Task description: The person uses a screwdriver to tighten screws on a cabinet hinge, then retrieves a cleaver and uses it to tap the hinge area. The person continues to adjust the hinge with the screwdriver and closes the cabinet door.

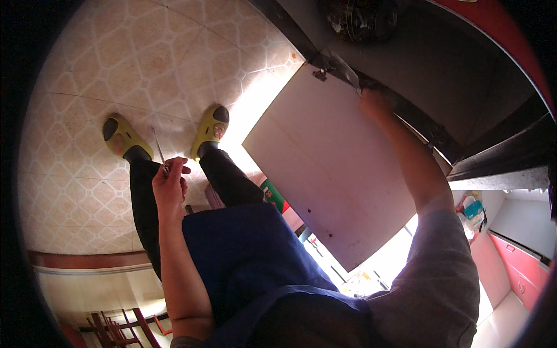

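My left hand (170, 184) is closed around the handle of a slim, pointed metal tool (159, 143). Its narrow shaft points away from me over the floor, and its exact kind is unclear. My right hand (375, 105) grips a knife (347, 72) by its handle, at the hinged edge of a pale cabinet door (325, 168). The grey blade reaches toward the dark cabinet interior (429, 69); whether it touches the frame I cannot tell. A metal hinge (320, 74) shows at the door's far corner.
The door stands swung out in front of me. Inside the cabinet is a dark round glass jar (362, 20). Yellow clogs (210, 129) are on my feet on the patterned floor (145, 64). Red drawers (513, 264) stand at right, wooden chair-like rails (122, 327) at lower left.
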Demonstrator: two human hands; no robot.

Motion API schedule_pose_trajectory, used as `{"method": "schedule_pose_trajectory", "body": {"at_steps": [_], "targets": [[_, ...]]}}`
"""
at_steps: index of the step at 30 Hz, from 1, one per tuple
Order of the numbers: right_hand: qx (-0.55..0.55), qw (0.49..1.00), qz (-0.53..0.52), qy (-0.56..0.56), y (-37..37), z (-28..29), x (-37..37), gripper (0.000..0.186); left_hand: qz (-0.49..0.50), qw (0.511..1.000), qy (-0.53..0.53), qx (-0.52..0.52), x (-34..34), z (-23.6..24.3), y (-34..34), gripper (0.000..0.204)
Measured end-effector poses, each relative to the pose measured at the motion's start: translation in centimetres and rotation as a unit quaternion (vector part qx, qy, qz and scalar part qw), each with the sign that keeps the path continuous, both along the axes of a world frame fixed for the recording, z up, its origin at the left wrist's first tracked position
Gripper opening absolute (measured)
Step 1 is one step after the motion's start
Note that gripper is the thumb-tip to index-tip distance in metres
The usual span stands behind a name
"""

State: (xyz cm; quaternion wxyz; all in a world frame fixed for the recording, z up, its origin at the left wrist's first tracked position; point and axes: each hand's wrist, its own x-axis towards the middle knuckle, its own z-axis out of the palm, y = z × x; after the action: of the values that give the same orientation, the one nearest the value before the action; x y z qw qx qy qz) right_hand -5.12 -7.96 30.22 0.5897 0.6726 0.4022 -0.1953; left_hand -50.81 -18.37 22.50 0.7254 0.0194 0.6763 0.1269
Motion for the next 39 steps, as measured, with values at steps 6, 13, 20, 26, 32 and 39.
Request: {"method": "schedule_pose_trajectory", "body": {"at_steps": [6,13,20,26,32,39], "targets": [[0.083,0.992,0.077,0.056,-0.6,0.0,1.3,0.030,-0.004,1.000,-0.015,-0.011,0.2,0.1,0.1,0.018],[0.009,0.999,0.024,0.033,0.1,-0.3,1.4,0.033,-0.016,1.000,0.006,-0.010,0.2,0.1,0.2,0.019],[0.157,0.978,0.118,0.076,-0.3,0.3,1.4,0.035,-0.001,1.000,-0.004,0.000,0.2,-0.2,-0.2,0.019],[0.040,0.996,0.048,0.056,-0.3,0.0,1.2,0.028,0.003,1.000,-0.002,-0.004,-0.1,-0.3,0.0,0.019],[0.145,0.972,0.151,0.103,0.0,0.3,0.6,0.028,-0.002,1.000,-0.003,-0.007,0.2,-0.2,0.1,0.019],[0.034,0.999,0.016,0.024,0.8,0.5,0.2,0.031,-0.001,1.000,-0.009,-0.004,0.1,-0.3,0.3,0.019]]}}
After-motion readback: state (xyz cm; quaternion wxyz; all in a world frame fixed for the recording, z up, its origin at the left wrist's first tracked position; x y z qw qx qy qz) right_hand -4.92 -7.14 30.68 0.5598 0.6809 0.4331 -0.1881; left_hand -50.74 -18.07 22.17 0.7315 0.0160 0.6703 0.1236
